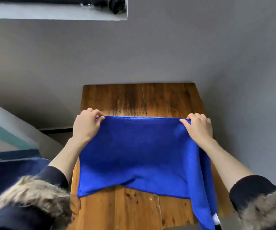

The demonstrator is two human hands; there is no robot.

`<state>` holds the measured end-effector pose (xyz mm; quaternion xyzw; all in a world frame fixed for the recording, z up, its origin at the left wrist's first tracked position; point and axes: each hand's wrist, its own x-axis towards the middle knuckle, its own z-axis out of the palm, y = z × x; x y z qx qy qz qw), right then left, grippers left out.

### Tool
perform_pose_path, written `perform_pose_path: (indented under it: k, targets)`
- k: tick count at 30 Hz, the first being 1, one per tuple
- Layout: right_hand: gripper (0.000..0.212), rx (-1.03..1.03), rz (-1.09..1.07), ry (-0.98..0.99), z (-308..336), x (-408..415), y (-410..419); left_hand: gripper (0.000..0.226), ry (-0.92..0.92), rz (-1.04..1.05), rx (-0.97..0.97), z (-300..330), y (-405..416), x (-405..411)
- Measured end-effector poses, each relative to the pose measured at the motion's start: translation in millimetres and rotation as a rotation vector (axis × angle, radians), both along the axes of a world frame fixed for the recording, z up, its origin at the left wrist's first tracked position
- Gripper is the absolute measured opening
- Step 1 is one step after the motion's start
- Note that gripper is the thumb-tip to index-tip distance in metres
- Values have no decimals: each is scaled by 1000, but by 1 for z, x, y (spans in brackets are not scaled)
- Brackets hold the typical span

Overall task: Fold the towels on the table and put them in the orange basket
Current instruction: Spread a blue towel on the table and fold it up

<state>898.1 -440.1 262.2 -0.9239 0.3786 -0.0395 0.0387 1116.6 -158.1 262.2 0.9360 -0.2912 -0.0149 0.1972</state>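
grey floor surrounds a narrow brown wooden table (134, 100). over it hangs a bright blue microfibre towel (139, 155), its lower edge draped on the wood. left hand (85, 125) and right hand (198, 126) each pinch a top corner, pulling the edge taut.

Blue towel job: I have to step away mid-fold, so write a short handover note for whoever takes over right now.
Left hand: pinches the far left corner of the blue microfibre towel.
Right hand: pinches the far right corner of the same edge.
Towel: held taut along its far edge over the narrow brown wooden table; the near part lies rumpled on the wood, and a strip on the right hangs past the table's edge.
Done: corners gripped; I cannot tell whether any fold is finished.
Left: complete the folding, then place the towel in the orange basket, which is out of view. No other towels are in view.
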Motion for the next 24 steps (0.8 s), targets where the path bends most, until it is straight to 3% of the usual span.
perform_pose_path:
  k: [5,9,15,20,24]
  targets:
    - [31,54,-21,-52,-22,54,-26,19,-130,73,-4,-31,-30,39]
    - [41,176,-9,-54,-56,71,-11,31,0,5,18,-74,-27,29]
    - [62,396,174,182,-125,75,52,56,206,-138,287,-146,-6,6]
    - [101,405,198,434,-165,83,69,96,268,-220,392,-173,-16,31]
    - [109,385,238,495,-179,80,78,113,352,-226,540,-189,4,32]
